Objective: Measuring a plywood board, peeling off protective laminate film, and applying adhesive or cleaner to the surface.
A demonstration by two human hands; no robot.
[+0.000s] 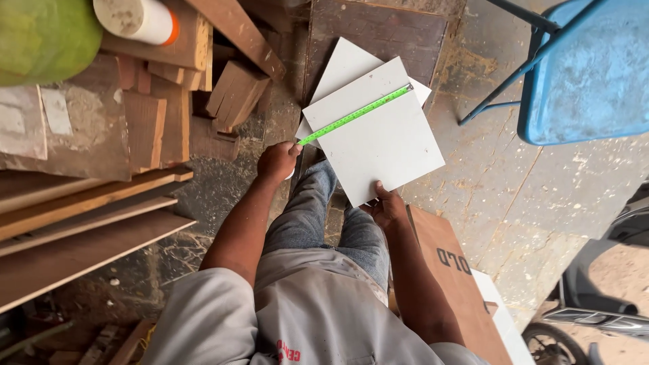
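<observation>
- Nearest the body, right hand (387, 207) pinches the lower edge of the white panel (378, 138), held above the knees; a thin purchase, so the panel may tilt or drop.
- Left hand (276, 162) is clenched on the green measuring tape (355, 115), stretched across the panel's top edge; any slack could skew it.
- Beyond, a second white panel (341, 64) lies beneath, edges misaligned.

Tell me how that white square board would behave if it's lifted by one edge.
The white board looks stiff: the right hand grips only its lower edge, yet it stays flat. Probably light, being thin. Its smooth face may be slippery; the green tape measure lies across it.
</observation>
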